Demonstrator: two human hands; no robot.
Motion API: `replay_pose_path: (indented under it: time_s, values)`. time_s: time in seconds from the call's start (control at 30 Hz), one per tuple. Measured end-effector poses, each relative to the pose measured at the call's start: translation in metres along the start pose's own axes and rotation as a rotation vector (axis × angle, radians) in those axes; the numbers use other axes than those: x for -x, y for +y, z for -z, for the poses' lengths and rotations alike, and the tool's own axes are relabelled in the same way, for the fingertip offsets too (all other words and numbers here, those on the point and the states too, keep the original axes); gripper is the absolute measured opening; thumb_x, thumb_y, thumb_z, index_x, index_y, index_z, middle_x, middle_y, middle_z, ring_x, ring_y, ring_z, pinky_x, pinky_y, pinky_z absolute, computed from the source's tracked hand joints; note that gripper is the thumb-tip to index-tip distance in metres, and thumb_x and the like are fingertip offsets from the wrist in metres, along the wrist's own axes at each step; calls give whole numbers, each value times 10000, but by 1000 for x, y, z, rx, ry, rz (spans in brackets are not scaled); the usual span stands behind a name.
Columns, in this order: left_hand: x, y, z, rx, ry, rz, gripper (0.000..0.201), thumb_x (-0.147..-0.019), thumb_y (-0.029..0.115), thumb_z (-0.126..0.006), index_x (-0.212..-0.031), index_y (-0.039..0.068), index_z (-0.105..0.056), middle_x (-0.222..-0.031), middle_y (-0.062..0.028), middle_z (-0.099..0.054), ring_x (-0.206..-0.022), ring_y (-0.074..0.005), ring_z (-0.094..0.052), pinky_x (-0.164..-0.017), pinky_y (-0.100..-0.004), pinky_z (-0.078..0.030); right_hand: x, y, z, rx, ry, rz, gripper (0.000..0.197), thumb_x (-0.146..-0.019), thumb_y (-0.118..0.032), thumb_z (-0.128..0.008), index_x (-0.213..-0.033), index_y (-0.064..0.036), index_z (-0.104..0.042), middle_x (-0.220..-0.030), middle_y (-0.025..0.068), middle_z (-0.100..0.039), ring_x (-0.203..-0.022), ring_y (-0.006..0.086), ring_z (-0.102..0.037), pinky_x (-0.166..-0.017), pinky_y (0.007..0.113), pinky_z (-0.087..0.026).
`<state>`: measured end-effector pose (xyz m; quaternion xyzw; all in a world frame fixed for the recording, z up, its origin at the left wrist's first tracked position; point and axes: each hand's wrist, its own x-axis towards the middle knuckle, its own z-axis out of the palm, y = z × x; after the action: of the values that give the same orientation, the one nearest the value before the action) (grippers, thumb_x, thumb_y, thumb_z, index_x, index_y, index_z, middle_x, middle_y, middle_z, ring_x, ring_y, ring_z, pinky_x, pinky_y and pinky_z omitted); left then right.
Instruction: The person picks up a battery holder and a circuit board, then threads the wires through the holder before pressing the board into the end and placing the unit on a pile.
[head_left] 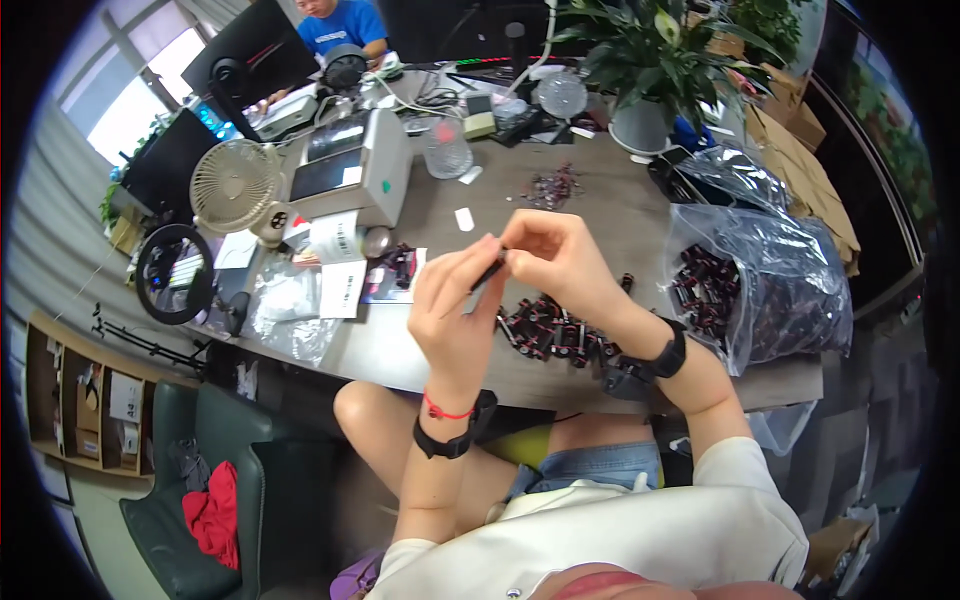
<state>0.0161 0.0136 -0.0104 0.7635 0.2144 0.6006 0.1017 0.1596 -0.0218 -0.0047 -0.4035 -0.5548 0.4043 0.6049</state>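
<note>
Above the table, my left hand point(452, 310) pinches a small, dark, narrow part point(487, 272) whose exact kind I cannot make out. The fingertips of my right hand point(562, 262) are closed at the upper end of that same part, close against the left fingertips. Below the right hand lies a pile of small black parts point(555, 332) with bits of red and silver, partly hidden by the wrist. A scatter of tiny reddish and clear pieces point(552, 187) rests farther back on the table.
An open clear plastic bag point(800, 290) holding many black parts stands at the right. On the left are a box-shaped white printer point(385, 170), a fan point(235, 185) and clear plastic bags point(290, 300). A ribbed glass point(447, 150) and a potted plant point(640, 125) stand behind. Another person point(340, 30) sits across.
</note>
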Motion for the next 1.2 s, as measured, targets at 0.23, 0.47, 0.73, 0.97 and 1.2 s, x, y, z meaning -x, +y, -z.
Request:
replay_pose_path:
  time_s: [0.23,0.47,0.73,0.97,1.2]
  values:
    - [2,8,1,6,46,-22,352,-637,-78,-739,-963,44,-686,-942,-77,-691,-806,-209,-634,-723,-282,-498,5,-10,-1,-86,-32,-20,38,-810,2,-549,-831,24,-573,-824,10,-576,-751,72,-564,-686,210,-467]
    - [1,7,3,-2,60,-100,346,-630,-65,-752,-953,45,-692,-947,-75,-697,-803,-202,-640,-713,-277,-498,6,-14,0,-34,-54,17,41,-812,13,-539,-828,27,-574,-823,10,-569,-750,77,-563,-696,223,-486]
    - [2,3,4,71,60,-71,352,-630,-56,-753,-961,50,-697,-945,-70,-698,-802,-200,-643,-698,-268,-499,5,-15,-3,-53,-12,-11,38,-801,-9,-581,-801,24,-562,-767,-8,-583,-735,48,-564,-684,203,-461]
    - [1,1,6,69,13,-116,361,-619,-45,-760,-962,52,-699,-932,-63,-698,-791,-198,-639,-694,-276,-508,4,-13,2,-39,-55,3,42,-805,-13,-583,-797,22,-562,-771,-2,-587,-731,58,-582,-683,207,-468]
    - [3,-7,0,49,66,-162,362,-622,-33,-745,-965,66,-690,-952,-50,-691,-782,-203,-631,-687,-282,-519,1,-10,2,-29,-49,-11,33,-806,-8,-577,-800,23,-565,-775,5,-597,-738,69,-597,-678,208,-472]
